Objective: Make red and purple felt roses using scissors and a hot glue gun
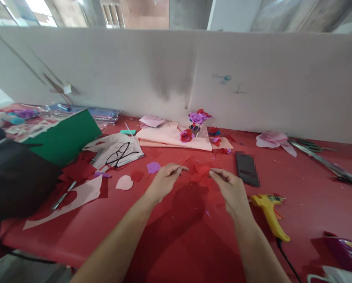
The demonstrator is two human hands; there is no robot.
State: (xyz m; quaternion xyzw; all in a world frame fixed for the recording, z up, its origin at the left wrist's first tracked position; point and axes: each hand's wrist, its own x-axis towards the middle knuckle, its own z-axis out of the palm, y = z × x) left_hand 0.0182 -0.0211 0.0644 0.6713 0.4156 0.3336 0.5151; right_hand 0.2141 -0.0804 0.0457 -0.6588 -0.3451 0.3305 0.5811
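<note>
My left hand (pixel 164 182) is raised over the red table, fingertips pinched together. What they hold, if anything, blends into the red behind and is too small to name. Across from it, my right hand (pixel 231 188) pinches the right edge of a red petal-like piece (pixel 202 169), blurred against the tabletop. Left of my hands lie a purple cut piece (pixel 154 168), a red petal (pixel 137 175) and a pale pink petal (pixel 124 182). Beyond them stand purple and red flowers (pixel 198 118) in a small cup, with a red and purple rose (pixel 187 135) in front.
A yellow glue gun (pixel 268 212) and a black phone-like slab (pixel 247 169) lie at the right. Scissors (pixel 311 144) are farther back. Glasses (pixel 118 154) rest on a white bag. A green sheet (pixel 64 137) and a dark bulky object (pixel 17 179) rise at left.
</note>
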